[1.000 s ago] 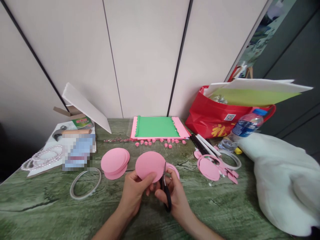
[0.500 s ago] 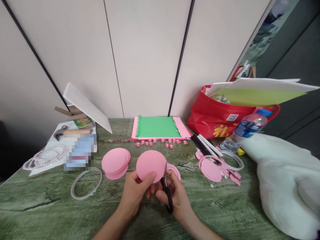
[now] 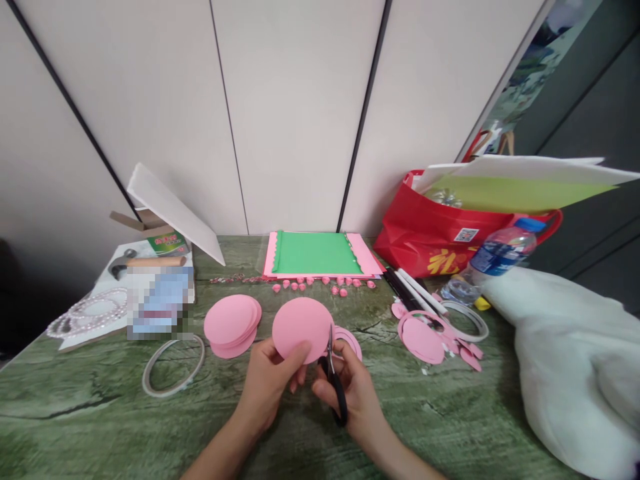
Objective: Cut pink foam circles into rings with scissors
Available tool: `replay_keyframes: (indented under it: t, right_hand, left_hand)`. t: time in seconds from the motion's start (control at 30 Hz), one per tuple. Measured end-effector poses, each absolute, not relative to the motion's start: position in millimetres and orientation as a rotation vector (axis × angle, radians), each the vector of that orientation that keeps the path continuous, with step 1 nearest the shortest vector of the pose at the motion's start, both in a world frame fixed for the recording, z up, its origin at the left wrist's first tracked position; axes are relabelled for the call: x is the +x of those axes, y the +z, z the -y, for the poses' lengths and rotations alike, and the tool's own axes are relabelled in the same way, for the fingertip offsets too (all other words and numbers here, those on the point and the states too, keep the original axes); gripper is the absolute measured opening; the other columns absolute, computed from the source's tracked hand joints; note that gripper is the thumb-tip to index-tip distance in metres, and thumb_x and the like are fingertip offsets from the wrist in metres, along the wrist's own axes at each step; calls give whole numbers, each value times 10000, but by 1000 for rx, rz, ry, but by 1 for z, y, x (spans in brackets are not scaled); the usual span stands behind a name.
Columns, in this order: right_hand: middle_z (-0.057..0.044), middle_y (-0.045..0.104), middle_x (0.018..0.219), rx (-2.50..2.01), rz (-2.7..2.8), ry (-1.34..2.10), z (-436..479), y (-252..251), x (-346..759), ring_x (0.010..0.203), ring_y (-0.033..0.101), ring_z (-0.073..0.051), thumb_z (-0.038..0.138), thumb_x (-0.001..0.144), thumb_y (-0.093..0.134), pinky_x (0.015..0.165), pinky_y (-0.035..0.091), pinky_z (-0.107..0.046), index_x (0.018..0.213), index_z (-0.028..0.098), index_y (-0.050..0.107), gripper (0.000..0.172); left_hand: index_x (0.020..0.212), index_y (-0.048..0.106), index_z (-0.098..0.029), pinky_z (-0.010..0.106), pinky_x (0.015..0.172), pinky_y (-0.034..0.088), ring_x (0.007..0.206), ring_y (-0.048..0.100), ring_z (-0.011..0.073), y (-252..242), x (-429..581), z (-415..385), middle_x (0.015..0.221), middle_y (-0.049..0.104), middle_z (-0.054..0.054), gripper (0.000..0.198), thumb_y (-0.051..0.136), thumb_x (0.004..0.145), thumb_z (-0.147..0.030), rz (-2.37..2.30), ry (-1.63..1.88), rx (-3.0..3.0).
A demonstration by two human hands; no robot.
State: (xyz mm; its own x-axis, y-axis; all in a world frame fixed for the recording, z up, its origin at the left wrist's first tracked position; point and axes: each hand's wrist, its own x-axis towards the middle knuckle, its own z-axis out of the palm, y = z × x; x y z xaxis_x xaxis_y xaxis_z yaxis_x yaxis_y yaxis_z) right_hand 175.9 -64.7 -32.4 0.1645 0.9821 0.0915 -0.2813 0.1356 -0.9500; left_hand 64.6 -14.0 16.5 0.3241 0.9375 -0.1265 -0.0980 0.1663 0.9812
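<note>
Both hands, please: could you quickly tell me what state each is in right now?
Left hand: shut on the pink paper circle.
Right hand: shut on the scissors, blades at the circle's edge.

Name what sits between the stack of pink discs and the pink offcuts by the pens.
In the head view: the left hand holding a pink disc, the right hand with scissors at its edge, and another pink piece behind them.

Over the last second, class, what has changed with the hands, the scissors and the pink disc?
Nothing has clearly moved. The left hand keeps its grip on the pink disc. The right hand keeps hold of the scissors, with the blades at the disc's right edge. Nothing was picked up or let go. The stack of pink discs lies where it was. Only the view drifted slightly.
</note>
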Motion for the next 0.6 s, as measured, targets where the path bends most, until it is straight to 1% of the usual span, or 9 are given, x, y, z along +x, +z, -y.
replay_keyframes:
  t: [0.13, 0.27, 0.47, 0.6]
  right_hand:
    - [82, 443, 540, -979, 927, 1134, 65, -28, 175, 458, 348, -89, 476, 572, 760, 455, 252, -205, 853, 231, 422, 504]
    - [96, 429, 512, -1012, 911, 1149, 65, -26, 175, 431, 333, -79, 458, 552, 775, 434, 250, -199, 870, 237, 422, 524]
    - [97, 473, 496, -1049, 864, 1144, 65, -29, 174, 401, 386, -77, 418, 512, 802, 415, 293, -192, 849, 239, 435, 529]
    - [88, 515, 502, -1063, 813, 1187, 65, -31, 173, 410, 429, -95, 399, 461, 833, 416, 321, -195, 849, 251, 437, 574]
  left_hand:
    - [493, 529, -127, 177, 353, 225, 338, 345, 44, 16, 64, 14, 369, 464, -34, 322, 696, 636, -361, -951, 936, 1134]
    - [511, 535, -128, 180, 359, 236, 350, 350, 49, 15, 64, 13, 376, 469, -34, 305, 697, 637, -353, -948, 949, 1130]
    - [553, 573, -120, 175, 360, 257, 371, 365, 56, 15, 64, 12, 395, 478, -34, 271, 709, 623, -345, -950, 977, 1108]
    - [614, 604, -113, 176, 357, 304, 369, 411, 68, 15, 64, 13, 411, 516, -18, 250, 687, 650, -347, -891, 970, 1086]
